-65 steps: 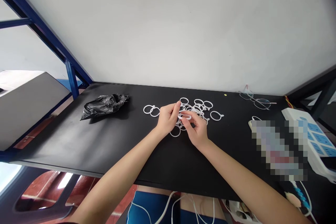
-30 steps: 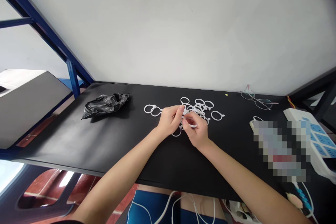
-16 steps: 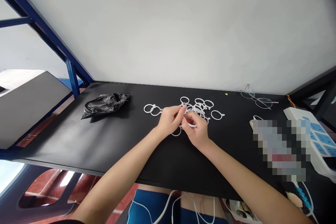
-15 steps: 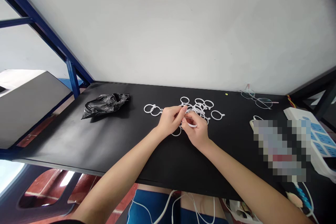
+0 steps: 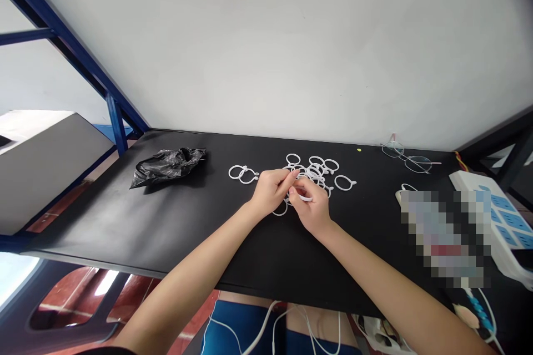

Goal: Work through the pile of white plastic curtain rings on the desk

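My left hand and my right hand meet over the middle of the black table. Both pinch a white plastic ring held between them; fingers are curled and closed on it. Just behind the hands lies a loose pile of several white rings. A linked pair of rings lies to the left of my left hand. One more ring lies on the table under my hands.
A crumpled black plastic bag lies at the left of the table. Eyeglasses rest at the back right near the wall. A white and blue power strip and cables sit at the right edge. A blue metal frame stands at left.
Both hands have drawn closer together and dropped a little toward the table, still pinching the ring. The ring between them has turned from flat to more edge-on.
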A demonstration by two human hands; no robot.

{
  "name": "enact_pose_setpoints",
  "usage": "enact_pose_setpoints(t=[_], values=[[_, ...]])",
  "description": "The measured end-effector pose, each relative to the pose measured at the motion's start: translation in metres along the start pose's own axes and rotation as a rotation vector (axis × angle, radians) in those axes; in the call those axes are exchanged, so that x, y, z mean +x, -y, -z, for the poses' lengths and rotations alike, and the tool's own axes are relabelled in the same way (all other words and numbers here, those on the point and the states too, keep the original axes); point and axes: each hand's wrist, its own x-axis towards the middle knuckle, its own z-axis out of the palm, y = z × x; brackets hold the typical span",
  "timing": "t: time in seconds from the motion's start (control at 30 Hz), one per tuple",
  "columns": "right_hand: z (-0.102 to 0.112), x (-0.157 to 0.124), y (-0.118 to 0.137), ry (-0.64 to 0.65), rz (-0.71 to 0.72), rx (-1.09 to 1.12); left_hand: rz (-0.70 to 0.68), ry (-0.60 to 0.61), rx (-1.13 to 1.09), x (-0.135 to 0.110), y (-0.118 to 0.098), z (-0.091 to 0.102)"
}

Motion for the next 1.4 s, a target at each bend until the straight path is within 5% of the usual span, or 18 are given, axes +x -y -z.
enact_pose_setpoints(t=[0.83, 1.1, 1.4], values=[[-0.001, -0.001, 0.0, -0.041, -0.007, 0.044, 0.002, -0.012, -0.023, 0.0, -0.002, 0.002], [-0.002, -0.001, 0.001, -0.115, -0.043, 0.083, 0.232, 0.053, -0.238, 0.003, -0.002, 0.002], [-0.002, 0.001, 0.004, -0.138, -0.034, 0.058, 0.468, 0.317, -0.634, 0.012, -0.002, 0.014]])
